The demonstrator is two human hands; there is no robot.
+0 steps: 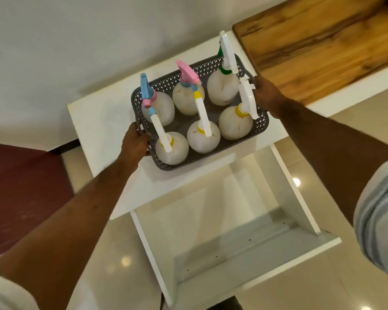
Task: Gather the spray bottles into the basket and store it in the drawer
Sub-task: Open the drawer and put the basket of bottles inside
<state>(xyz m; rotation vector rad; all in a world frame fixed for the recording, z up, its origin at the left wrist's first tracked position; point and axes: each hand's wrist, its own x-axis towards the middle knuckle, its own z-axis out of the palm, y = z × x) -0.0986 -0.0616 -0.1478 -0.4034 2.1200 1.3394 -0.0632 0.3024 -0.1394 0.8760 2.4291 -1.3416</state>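
No text, label, brand or number can be read on the bottles (222,89), basket (259,121) or drawer (267,283).

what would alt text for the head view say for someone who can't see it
Two hands, left hand and right hand, grip opposite ends of a grey basket holding six white spray bottles, on a white cabinet top. An open white drawer stands pulled out below.

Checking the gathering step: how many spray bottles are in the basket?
6, all upright in the grey basket: back row; front row. None visible outside it.
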